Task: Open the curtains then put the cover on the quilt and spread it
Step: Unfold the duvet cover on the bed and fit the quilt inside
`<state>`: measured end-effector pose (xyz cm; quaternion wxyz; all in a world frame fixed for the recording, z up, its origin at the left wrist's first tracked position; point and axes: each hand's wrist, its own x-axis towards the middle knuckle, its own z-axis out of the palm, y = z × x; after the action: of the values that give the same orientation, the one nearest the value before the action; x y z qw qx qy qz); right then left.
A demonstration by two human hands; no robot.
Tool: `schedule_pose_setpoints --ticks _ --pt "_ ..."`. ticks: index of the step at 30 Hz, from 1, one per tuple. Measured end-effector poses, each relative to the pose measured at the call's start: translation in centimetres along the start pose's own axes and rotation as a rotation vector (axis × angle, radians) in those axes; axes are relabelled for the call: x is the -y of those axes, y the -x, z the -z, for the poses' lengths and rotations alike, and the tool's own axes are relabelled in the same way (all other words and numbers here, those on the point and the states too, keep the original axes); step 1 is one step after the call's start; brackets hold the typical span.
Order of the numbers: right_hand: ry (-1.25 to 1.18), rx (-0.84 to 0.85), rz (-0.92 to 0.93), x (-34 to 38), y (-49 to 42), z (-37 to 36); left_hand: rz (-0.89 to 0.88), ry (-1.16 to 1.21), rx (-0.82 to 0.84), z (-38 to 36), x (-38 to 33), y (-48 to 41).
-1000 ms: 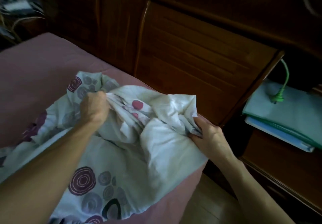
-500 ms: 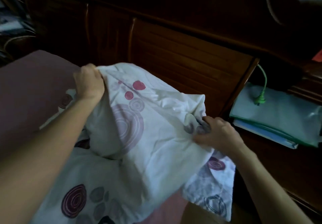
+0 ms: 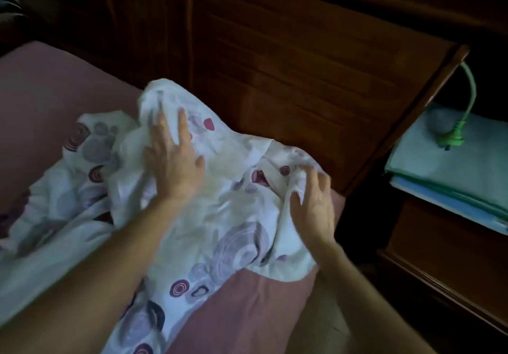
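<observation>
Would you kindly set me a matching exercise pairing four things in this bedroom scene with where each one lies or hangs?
Things:
1. quilt cover
2. left hand
3. green plug
4. pink sheet

Places:
A. hanging over the folded cloths on the bedside shelf
B. spread over the mattress
C. bunched at the bed's corner by the headboard
D. flat on the raised cloth, fingers straight

Pairs: 1-C, 2-D, 3-A, 4-B

Both hands [image 3: 176, 158] [image 3: 312, 202] flat, fingers spread
</observation>
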<state>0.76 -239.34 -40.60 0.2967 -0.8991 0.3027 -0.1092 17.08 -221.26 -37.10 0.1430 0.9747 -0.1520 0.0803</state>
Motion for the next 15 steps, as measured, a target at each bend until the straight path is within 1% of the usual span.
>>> schedule_pose_setpoints --ticks 3,4,6,8,10,11,13,15 --pt "0.088 0.231 -0.048 -2.1 5.3 -4.3 -0.246 -0.088 0.114 -3.5 -1.8 8.3" --pt "0.143 0.305 -0.059 -2.8 6.2 -5.5 -0.291 -0.087 0.167 -4.6 -2.0 10.5" --pt "0.271 0.431 -0.012 -4.2 6.9 -7.8 -0.274 -0.089 0.329 -7.0 -1.6 13.6" --pt "0.372 0.505 0.056 -5.0 6.5 -9.4 -0.254 -0.145 0.463 -8.9 -0.9 14.7" --pt "0.454 0.518 0.103 -5.5 5.5 -10.8 -0.246 -0.177 0.499 -10.8 0.2 14.9" --pt "0.453 0.523 0.105 -5.7 4.8 -11.2 -0.241 -0.167 0.498 -11.5 0.6 14.5" --pt "0.401 0.54 0.097 -5.6 3.2 -11.5 -0.216 -0.155 0.525 -12.4 1.2 13.3" --pt "0.35 0.534 0.14 -5.6 2.1 -11.2 -0.184 -0.164 0.591 -13.2 1.8 12.3"
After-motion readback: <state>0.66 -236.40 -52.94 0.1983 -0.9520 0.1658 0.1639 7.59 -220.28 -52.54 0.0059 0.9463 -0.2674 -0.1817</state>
